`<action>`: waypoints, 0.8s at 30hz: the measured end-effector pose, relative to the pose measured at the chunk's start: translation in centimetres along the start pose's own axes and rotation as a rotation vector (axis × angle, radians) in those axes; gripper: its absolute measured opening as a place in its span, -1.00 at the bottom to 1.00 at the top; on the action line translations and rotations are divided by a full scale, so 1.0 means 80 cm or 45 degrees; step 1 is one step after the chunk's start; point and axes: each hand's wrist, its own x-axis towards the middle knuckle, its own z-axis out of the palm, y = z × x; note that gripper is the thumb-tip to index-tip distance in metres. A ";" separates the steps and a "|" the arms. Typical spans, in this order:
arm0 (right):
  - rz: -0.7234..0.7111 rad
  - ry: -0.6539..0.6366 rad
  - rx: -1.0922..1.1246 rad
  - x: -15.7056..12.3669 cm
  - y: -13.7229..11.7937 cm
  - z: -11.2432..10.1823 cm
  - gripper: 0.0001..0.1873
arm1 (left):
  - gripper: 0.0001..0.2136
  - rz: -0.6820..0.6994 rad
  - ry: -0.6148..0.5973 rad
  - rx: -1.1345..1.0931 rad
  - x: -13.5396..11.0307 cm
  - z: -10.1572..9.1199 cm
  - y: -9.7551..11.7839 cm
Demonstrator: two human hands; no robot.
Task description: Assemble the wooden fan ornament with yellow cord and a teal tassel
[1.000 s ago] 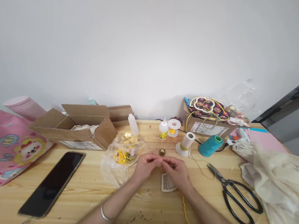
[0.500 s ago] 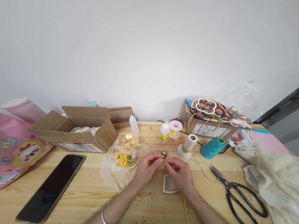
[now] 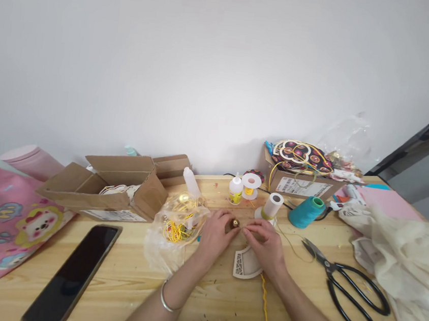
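Note:
A small round brass bell is between the fingertips of my left hand, which is closed on it. Just to the right, my right hand pinches thumb and finger close to the bell; whatever is in that pinch is too small to make out. Under the right hand lies a pale flat piece with a cut-out lattice edge, partly covered by the hand. Yellow cord trails from beneath the right wrist towards the table's front.
Left of my hands sits a clear plastic bag with yellow cord. Behind stand a glue bottle, a white spool and a teal thread cone. Large scissors lie right, a phone left, beside an open cardboard box.
My left hand has turned and its fingers now curl round the bell, which sits slightly lower. The right hand has shifted a little to the right, uncovering more of the lattice piece.

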 end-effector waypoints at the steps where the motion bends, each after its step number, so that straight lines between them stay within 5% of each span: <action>1: -0.006 0.016 -0.009 0.000 0.000 0.000 -0.90 | -0.82 0.008 0.003 -0.024 -0.001 0.000 0.000; 24: 0.004 -0.039 -0.100 -0.003 -0.005 0.003 -0.91 | -0.76 0.242 0.057 -0.003 -0.009 0.004 -0.003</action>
